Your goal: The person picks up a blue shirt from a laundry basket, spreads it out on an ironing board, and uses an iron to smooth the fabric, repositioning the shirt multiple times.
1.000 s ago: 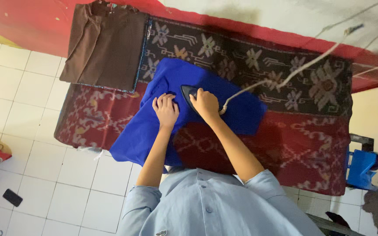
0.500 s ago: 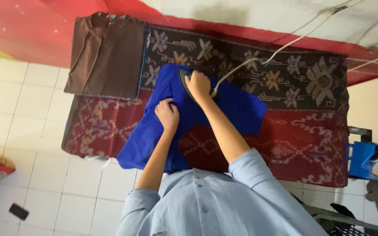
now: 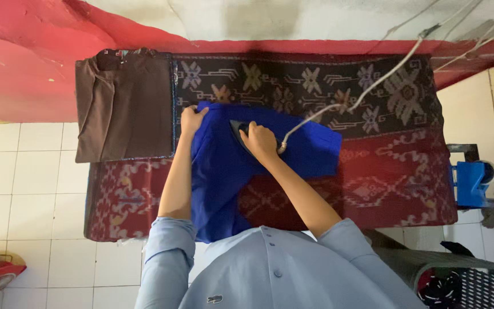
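A person in a light blue shirt presses a bright blue garment [image 3: 230,171] spread across a patterned red and dark cloth [image 3: 407,171] covering the work surface. The right hand [image 3: 260,142] is closed around the handle of a dark iron [image 3: 239,130], its white cord [image 3: 361,94] trailing up to the wall, while the left hand [image 3: 191,119] pinches the garment's upper left edge, fingers curled on the fabric. Keeping that edge taut and gliding the iron away from the holding hand would likely flatten creases best (the cord wants watching). Since half a second ago, the left hand has moved from mid-garment up to the edge. A folded brown garment [image 3: 124,106] lies just beside.
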The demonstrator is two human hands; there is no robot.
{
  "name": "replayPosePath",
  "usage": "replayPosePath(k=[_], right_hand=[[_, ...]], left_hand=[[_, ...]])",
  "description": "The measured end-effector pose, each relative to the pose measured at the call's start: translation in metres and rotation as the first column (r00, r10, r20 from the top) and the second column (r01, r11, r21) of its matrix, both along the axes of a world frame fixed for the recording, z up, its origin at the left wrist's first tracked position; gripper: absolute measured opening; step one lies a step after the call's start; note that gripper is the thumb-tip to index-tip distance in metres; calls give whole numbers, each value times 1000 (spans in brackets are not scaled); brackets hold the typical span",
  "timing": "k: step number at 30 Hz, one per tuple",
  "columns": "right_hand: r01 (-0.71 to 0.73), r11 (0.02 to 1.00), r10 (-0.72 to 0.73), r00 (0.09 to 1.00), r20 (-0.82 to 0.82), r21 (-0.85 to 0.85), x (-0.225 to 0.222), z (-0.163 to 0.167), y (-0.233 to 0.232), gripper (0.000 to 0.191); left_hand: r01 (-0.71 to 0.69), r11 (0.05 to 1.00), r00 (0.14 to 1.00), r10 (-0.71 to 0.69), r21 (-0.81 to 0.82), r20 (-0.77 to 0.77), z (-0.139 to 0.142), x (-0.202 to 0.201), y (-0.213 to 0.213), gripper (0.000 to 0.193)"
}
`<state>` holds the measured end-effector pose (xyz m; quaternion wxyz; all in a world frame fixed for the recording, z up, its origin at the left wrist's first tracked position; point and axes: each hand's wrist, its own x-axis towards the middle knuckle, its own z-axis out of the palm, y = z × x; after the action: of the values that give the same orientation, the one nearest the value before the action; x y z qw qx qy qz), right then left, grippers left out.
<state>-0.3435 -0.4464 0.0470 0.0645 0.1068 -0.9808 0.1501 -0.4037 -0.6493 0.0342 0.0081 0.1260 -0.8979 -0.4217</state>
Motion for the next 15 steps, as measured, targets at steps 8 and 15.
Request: replayPosePath(k=[8, 15], right_hand=[[-174, 985, 174, 985, -6, 13, -31, 9, -19, 43], [-73, 997, 73, 997, -7, -36, -50, 10, -33, 42]], left_hand=[[-96, 995, 986, 94, -8, -136, -5, -16, -1, 42], [-129, 992, 989, 129, 4, -71, -11, -26, 0, 35]])
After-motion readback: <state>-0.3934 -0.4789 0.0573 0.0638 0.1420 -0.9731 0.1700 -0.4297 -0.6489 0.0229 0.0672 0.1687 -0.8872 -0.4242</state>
